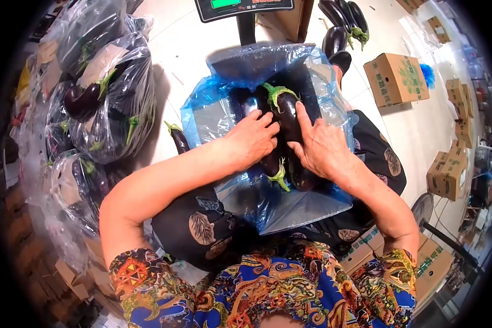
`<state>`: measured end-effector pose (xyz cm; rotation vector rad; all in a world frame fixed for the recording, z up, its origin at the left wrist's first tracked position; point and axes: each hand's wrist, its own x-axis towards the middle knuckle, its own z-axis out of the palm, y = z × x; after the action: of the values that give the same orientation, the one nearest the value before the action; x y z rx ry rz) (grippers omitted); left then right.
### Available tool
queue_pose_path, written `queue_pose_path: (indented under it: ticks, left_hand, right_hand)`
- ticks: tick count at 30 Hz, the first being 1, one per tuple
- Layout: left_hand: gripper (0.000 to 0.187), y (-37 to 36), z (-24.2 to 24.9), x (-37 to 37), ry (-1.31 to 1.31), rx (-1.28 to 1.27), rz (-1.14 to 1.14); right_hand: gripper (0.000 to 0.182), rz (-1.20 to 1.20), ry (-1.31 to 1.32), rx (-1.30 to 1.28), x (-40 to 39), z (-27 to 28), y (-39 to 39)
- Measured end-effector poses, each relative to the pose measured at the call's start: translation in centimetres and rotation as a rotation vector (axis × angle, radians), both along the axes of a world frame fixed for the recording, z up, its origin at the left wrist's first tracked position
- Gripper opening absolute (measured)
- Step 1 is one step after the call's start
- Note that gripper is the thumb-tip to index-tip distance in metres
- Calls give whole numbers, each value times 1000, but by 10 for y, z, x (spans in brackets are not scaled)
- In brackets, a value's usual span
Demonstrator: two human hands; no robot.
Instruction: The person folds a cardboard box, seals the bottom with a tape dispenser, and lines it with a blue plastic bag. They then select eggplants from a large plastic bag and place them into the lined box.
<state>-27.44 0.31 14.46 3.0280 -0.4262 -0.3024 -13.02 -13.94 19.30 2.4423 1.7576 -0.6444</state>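
Observation:
A blue plastic bag [306,210] lies spread wide between my knees, with several dark purple eggplants inside. My left hand [252,139] rests on the eggplants at the left, its fingers apart and slightly bent over them. One eggplant [286,117] with a green cap at its far end lies between my two hands. Against its right side is my right hand [323,146], index finger stretched along the skin and thumb spread away. Neither hand wraps round an eggplant. A green stem [279,177] of another eggplant shows at the near side. Deeper eggplants are partly hidden.
A scale display [245,6] on a post stands beyond the bag. Clear bags of eggplants [106,104] are heaped at the left. Loose eggplants [344,22] lie on the floor at the far right. Cardboard boxes [396,80] stand along the right.

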Motion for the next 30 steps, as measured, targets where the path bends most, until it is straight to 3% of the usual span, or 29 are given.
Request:
queue_pose_path:
  ticks: [5,6,8,11,14,16,18,21,24,26,28,30]
  left_hand:
    - [20,-5,0,-3,-87,88,-145]
    - [24,-1,-3,0,26,0,-106]
    - [30,8,-5,-4,-30,-300,-65]
    - [42,13,14,-14,-79,-320,34]
    - [49,24,32,-19,-178,-558,146]
    - [41,35,47,-22,-431,-604,298]
    - [39,49,65,-36,-585,-620,497]
    - [44,66,81,-49,-759,-532,821]
    - [70,81,65,-62,-546,-687,1096]
    - [80,87,41,-72,-479,-557,1032]
    - [88,85,28,-73,-444,-614,1023]
    - [81,82,22,-70,-414,-619,1021]
  right_hand:
    - [83,92,53,-4,-1,3,3]
    - [83,125,50,15,-3,0,4]
    - [82,112,46,-14,0,-2,8]
    - [82,100,81,36,10,-5,6]
    - [82,78,114,106,13,0,-5]
    - [74,47,173,240,17,11,-12]
    - [66,-5,60,388,24,26,-13]
    - [59,-145,158,607,55,35,-10]
    - [62,-204,115,633,83,30,2]
    - [68,-221,120,626,96,13,7]
    - [71,-221,156,606,98,4,13]
    - [75,-207,185,579,99,-1,18]
